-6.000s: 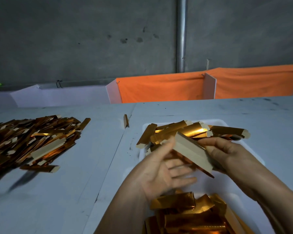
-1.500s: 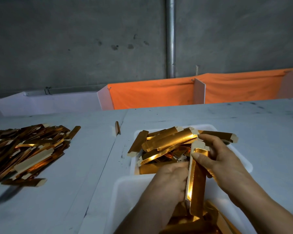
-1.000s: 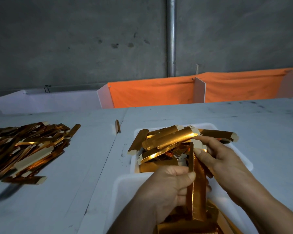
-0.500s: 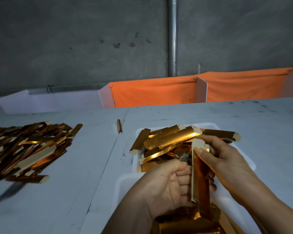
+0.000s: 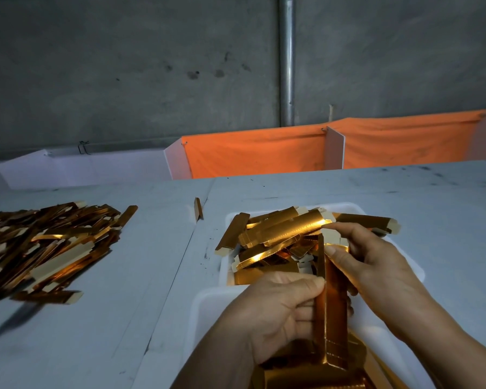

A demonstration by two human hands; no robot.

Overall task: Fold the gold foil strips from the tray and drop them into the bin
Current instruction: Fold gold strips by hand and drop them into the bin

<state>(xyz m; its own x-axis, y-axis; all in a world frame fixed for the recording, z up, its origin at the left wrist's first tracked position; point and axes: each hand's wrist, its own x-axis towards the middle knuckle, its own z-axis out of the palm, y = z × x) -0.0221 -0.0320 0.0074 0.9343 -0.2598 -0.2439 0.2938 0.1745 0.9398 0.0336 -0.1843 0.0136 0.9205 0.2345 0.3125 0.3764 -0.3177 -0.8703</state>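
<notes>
One gold foil strip [image 5: 334, 313] stands nearly upright between both hands, above the near white bin [image 5: 208, 301]. My left hand [image 5: 278, 310] grips its left edge, thumb on top, fingers curled round. My right hand [image 5: 373, 270] pinches its upper end between thumb and fingers. Behind them the white tray [image 5: 345, 206] holds a heap of gold strips [image 5: 281, 234]. Folded gold pieces [image 5: 306, 374] lie in the bin under the hands.
A large pile of gold strips [image 5: 48, 242] lies on the grey table at the left. A single small strip [image 5: 197, 209] lies by the table seam. Orange cloth dividers [image 5: 253, 153] and a white panel stand along the far edge, below a concrete wall.
Over the last second the strip has stayed upright between my hands. My left thumb has come up over its edge and its long sides are pressed closer together.
</notes>
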